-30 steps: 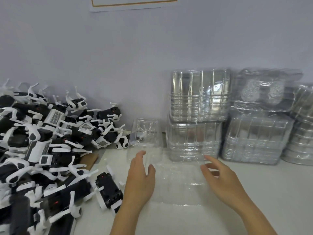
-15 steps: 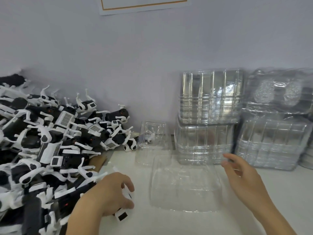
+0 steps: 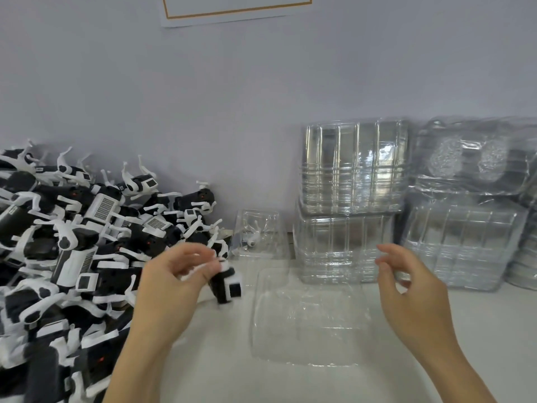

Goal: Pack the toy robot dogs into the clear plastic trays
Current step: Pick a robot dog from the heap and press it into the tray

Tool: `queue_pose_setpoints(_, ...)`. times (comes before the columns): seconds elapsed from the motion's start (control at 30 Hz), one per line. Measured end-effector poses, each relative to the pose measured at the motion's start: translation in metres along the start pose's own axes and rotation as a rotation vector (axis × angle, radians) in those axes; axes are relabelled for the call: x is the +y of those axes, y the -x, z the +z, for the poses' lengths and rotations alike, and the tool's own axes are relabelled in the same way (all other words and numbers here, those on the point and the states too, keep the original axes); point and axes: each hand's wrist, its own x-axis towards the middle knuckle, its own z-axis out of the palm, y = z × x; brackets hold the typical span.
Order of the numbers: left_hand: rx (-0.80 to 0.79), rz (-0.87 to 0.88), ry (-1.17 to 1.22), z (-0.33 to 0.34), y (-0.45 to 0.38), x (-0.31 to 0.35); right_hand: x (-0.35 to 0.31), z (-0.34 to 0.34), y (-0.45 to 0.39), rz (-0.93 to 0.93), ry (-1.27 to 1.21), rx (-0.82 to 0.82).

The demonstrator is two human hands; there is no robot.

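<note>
Left: heap of toy dogs against wall. Left hand, fingers pinching one toy dog above bare table. Centre: clear tray, flat. Right hand, fingers loosely curled, holding nothing, before tray stacks.

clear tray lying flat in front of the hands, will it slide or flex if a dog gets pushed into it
The clear tray looks thin, so it probably flexes under pressure. It lies loose on the smooth white table with neither hand on it, so it may slide. The right hand hovers nearby and could steady it.
</note>
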Motion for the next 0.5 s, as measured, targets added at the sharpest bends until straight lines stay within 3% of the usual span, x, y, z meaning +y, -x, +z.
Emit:
queue_pose_setpoints(0.13,0.14,-0.048,0.502,0.007,-0.001,0.014,-0.028,0.01,0.006,-0.216,0.013,0.018)
queue_pose_setpoints(0.23,0.104,-0.123,0.989,0.029,0.003,0.031,-0.049,0.021,0.015,-0.354,0.005,-0.148)
queue_pose_setpoints(0.37,-0.001,-0.262,1.213,0.057,0.011,0.047,-0.06,0.04,0.03,-0.391,-0.002,-0.41)
queue_pose_setpoints(0.5,-0.087,-0.459,1.282,0.077,0.016,0.047,-0.054,0.046,0.028,-0.391,0.001,-0.233)
